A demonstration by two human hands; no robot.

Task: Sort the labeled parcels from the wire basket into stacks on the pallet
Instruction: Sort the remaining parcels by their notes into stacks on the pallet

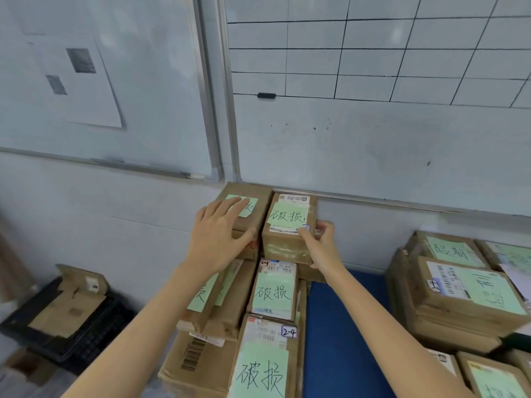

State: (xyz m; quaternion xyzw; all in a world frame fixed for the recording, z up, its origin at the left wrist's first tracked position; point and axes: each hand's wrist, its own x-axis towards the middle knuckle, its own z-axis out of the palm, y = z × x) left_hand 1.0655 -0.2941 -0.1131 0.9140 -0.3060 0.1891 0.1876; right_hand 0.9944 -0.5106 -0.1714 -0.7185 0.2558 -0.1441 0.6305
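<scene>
A small brown parcel (287,225) with a green handwritten label stands on top of the stack against the wall. My right hand (321,242) grips its lower right corner, thumb on the top face. My left hand (218,234) lies flat, fingers spread, on the neighbouring top parcel (247,202), which also carries a green label. Below them lie more brown parcels with green labels (273,291), (264,366), stacked on the blue pallet (339,326). The wire basket is out of sight.
A second stack of labelled parcels (465,294) stands at the right on the pallet. A black crate with cardboard scraps (66,317) sits on the floor at the left. Two whiteboards (373,81) hang on the wall right behind the stacks.
</scene>
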